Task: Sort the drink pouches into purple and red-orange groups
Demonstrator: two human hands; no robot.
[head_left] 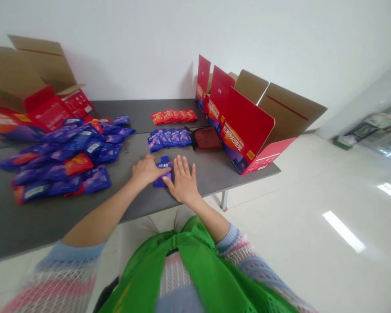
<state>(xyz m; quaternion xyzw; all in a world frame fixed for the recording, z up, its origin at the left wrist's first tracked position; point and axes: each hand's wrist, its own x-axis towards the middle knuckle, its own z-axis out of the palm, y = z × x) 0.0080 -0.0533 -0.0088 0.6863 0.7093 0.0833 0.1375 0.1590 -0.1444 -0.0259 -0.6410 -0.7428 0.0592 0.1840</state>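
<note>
Landmark: blue row (pixel 170 139), upright-printed blue-purple packets, overlapping side by side. Single packet position (pixel 163 165): blue-purple, white lettering, lying flat, partly covered, just on the near side of blue row; can't tell if more than one layer. Red row (pixel 174 116): orange-red packets, overlapping, just beyond blue row. Loose pile (pixel 81 150): mostly blue-purple, some red, jumbled, left of blue row.

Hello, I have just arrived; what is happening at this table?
A person presses a purple pouch on the table with the left hand and right hand. Behind it lie a row of purple pouches and a row of red ones. A mixed pile is at left; open boxes stand at right.
</note>
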